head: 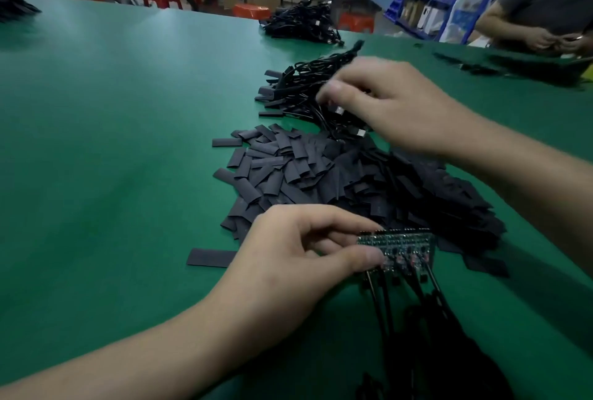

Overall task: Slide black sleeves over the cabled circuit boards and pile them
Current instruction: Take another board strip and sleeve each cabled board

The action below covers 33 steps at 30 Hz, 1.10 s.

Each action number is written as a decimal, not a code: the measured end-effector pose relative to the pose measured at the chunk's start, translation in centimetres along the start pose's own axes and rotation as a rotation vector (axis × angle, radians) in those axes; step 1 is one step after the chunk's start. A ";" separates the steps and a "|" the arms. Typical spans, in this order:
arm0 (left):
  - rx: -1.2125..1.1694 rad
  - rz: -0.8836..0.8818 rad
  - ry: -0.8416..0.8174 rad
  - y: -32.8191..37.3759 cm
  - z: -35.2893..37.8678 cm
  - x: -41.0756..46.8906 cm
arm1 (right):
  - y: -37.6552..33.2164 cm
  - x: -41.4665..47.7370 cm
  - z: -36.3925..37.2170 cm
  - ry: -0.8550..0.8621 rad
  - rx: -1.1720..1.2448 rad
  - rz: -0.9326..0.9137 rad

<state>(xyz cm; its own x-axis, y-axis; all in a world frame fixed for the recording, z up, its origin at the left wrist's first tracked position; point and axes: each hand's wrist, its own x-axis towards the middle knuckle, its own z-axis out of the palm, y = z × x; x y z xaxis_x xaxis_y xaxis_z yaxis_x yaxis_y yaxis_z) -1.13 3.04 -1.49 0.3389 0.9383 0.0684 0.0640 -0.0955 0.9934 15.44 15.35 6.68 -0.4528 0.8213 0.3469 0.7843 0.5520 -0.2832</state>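
Observation:
My left hand pinches a fanned row of small green circuit boards between thumb and fingers, and their black cables hang toward me. A big heap of flat black sleeves lies in the middle of the green table. Beyond it sits a pile of sleeved, cabled boards. My right hand is over that pile, blurred, with fingers curled down among the cables; what they hold I cannot tell.
One loose sleeve lies left of my left hand. Another bundle of black cables sits at the table's far edge. Another person's hands work at the far right, with black parts before them. More black parts lie far left.

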 end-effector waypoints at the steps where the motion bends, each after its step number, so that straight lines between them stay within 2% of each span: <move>1: 0.000 0.002 0.014 0.1 0.0 0.0 | -0.5 -3.1 -0.3 -0.040 0.110 0.048; 3: -0.043 0.005 0.035 0.2 0.2 0.0 | -1.5 -8.8 -0.6 -0.137 0.333 0.167; 6: -0.111 0.016 0.055 0.5 0.3 -0.1 | -2.1 -13.9 0.0 -0.216 0.544 0.297; 9: -0.124 0.001 0.051 0.8 0.3 -0.3 | -2.7 -15.4 1.0 -0.176 0.799 0.391; 14: -0.155 -0.018 0.025 1.0 -0.1 -0.5 | -3.4 -15.6 1.8 -0.061 0.963 0.450; 28: -0.313 -0.129 -0.068 1.0 0.0 -0.3 | -2.8 -15.5 2.8 -0.083 1.262 0.444; 33: -0.348 -0.083 -0.089 1.0 0.0 -0.2 | -2.7 -15.5 2.6 -0.136 1.354 0.418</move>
<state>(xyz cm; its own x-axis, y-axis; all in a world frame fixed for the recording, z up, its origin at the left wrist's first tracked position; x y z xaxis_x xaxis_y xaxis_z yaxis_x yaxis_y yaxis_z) -1.12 2.75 -0.50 0.4272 0.9041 -0.0066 -0.2237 0.1128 0.9681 19.22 1.46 -0.21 -0.3904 0.9198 -0.0389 -0.1013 -0.0850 -0.9912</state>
